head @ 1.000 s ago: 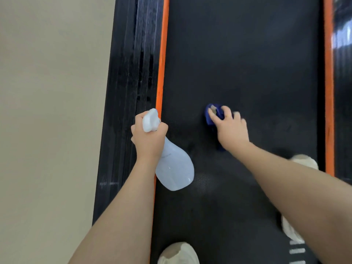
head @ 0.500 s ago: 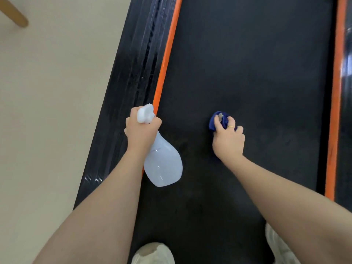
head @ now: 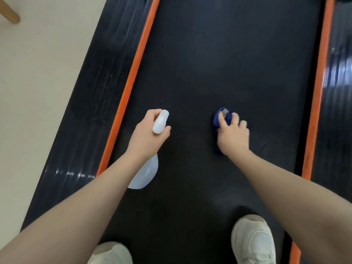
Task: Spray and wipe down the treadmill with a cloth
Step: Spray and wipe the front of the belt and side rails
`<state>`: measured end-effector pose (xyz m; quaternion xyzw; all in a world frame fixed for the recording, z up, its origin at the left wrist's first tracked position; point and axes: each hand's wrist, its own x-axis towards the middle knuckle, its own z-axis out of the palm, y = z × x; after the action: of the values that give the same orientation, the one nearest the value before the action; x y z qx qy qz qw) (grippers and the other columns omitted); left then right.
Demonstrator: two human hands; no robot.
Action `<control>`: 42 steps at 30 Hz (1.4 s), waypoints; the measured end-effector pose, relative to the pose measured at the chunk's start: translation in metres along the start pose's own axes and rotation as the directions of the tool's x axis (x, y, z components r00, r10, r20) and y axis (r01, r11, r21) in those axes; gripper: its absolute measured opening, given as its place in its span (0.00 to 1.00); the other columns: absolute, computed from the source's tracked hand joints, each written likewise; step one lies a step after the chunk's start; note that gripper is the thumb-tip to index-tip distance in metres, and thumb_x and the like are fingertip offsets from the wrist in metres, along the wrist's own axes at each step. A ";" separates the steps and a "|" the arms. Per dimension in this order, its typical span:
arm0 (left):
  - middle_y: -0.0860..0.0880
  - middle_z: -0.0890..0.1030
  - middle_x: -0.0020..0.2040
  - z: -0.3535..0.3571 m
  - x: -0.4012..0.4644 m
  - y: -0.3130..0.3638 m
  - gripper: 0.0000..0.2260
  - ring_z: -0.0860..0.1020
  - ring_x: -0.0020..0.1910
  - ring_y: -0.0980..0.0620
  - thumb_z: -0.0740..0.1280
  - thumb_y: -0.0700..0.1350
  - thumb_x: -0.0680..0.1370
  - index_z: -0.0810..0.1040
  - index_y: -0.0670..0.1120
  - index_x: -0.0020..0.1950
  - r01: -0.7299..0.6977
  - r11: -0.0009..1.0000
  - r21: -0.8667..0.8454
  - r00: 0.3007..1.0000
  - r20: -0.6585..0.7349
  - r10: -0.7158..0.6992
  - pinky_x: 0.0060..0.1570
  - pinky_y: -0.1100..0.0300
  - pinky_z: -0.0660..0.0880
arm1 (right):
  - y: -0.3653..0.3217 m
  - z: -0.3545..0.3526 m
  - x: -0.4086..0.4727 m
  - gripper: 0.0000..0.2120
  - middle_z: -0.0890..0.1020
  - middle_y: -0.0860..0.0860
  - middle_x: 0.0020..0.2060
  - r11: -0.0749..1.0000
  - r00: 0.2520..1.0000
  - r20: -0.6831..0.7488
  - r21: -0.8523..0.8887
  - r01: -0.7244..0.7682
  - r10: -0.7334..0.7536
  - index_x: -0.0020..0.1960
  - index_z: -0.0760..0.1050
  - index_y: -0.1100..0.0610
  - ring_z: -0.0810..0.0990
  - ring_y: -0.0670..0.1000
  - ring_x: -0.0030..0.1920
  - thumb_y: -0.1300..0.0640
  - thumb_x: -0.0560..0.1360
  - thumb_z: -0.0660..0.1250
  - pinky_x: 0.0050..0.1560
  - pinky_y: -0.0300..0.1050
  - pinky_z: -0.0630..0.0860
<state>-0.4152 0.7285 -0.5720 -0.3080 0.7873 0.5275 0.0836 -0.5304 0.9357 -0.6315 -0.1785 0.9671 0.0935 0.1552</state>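
The treadmill's black belt (head: 219,63) is filling most of the view, running away from the camera and edged on each side by an orange strip (head: 131,77), with glossy black side rails (head: 91,103) lying outside those strips. On the belt, right of its middle, a small bunched blue cloth (head: 219,119) is sitting under the right hand (head: 233,136), which is pressing it down against the belt; the fingers are curling over the top of the cloth, a gold ring (head: 235,123) is showing on one of them, and blue fabric is peeking out both ahead of the fingertips and behind the heel of the hand. The left hand (head: 147,138) is hovering over the belt's left portion, close to the left orange strip, gripping the neck of a translucent white spray bottle (head: 147,172); its white nozzle head (head: 161,121) is poking forward past the knuckles while the rounded body is hanging below the wrist. The two hands are well apart, each wrapped around its own item. Both bare forearms are reaching in from the bottom corners. Two pale sneakers (head: 253,241) are standing on the belt at the lower edge. Beyond the left rail, a beige floor (head: 38,73) is stretching out, and a wooden leg (head: 9,14) is crossing the top left corner.
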 end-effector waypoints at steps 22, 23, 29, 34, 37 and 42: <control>0.51 0.78 0.55 0.171 -0.048 0.068 0.24 0.76 0.51 0.45 0.65 0.46 0.75 0.56 0.54 0.65 -0.182 0.933 0.310 0.900 0.435 0.031 0.50 0.46 0.76 | 0.176 0.016 -0.072 0.22 0.69 0.56 0.64 0.422 0.897 0.134 0.846 -0.325 0.421 0.67 0.71 0.59 0.68 0.53 0.64 0.70 0.76 0.53 0.56 0.29 0.58; 0.50 0.77 0.55 0.184 -0.049 0.076 0.24 0.76 0.51 0.45 0.65 0.46 0.75 0.56 0.53 0.66 -0.181 0.942 0.284 0.897 0.441 0.039 0.50 0.46 0.76 | 0.177 0.016 -0.076 0.22 0.69 0.55 0.64 0.409 0.896 0.130 0.855 -0.318 0.425 0.67 0.71 0.59 0.68 0.52 0.63 0.70 0.76 0.53 0.55 0.29 0.58; 0.48 0.76 0.44 0.228 -0.049 0.099 0.17 0.77 0.46 0.45 0.65 0.45 0.75 0.58 0.53 0.55 -0.046 0.993 0.105 0.946 0.323 0.009 0.46 0.45 0.77 | 0.180 0.022 -0.081 0.22 0.69 0.52 0.63 0.374 0.883 0.144 0.867 -0.331 0.447 0.67 0.71 0.57 0.68 0.45 0.57 0.69 0.77 0.53 0.55 0.33 0.61; 0.57 0.73 0.44 0.198 -0.047 0.093 0.23 0.76 0.45 0.55 0.68 0.41 0.76 0.58 0.50 0.65 0.041 0.986 -0.160 0.994 0.104 -0.024 0.46 0.60 0.74 | 0.183 0.034 -0.077 0.22 0.66 0.55 0.64 0.498 0.897 0.066 0.812 -0.303 0.438 0.68 0.70 0.56 0.68 0.55 0.61 0.68 0.77 0.54 0.62 0.41 0.64; 0.58 0.71 0.44 0.168 -0.045 0.087 0.23 0.74 0.43 0.58 0.67 0.41 0.77 0.57 0.52 0.64 0.026 0.985 -0.170 1.000 0.002 -0.026 0.40 0.68 0.71 | 0.168 0.045 -0.065 0.21 0.63 0.58 0.67 0.592 0.911 0.074 0.737 -0.325 0.407 0.71 0.66 0.55 0.65 0.60 0.63 0.63 0.79 0.56 0.66 0.52 0.64; 0.52 0.75 0.36 0.137 -0.029 0.078 0.22 0.75 0.36 0.61 0.67 0.40 0.76 0.59 0.47 0.64 -0.049 0.997 -0.053 0.997 -0.062 0.045 0.36 0.72 0.70 | 0.103 0.039 -0.054 0.27 0.64 0.61 0.69 0.909 0.984 -0.055 0.377 0.180 -0.172 0.73 0.63 0.54 0.69 0.64 0.53 0.58 0.75 0.63 0.55 0.56 0.71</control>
<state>-0.4633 0.8806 -0.5569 -0.3074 0.7820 0.5408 0.0389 -0.5109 1.0566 -0.6367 -0.2323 0.9484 -0.1120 0.1846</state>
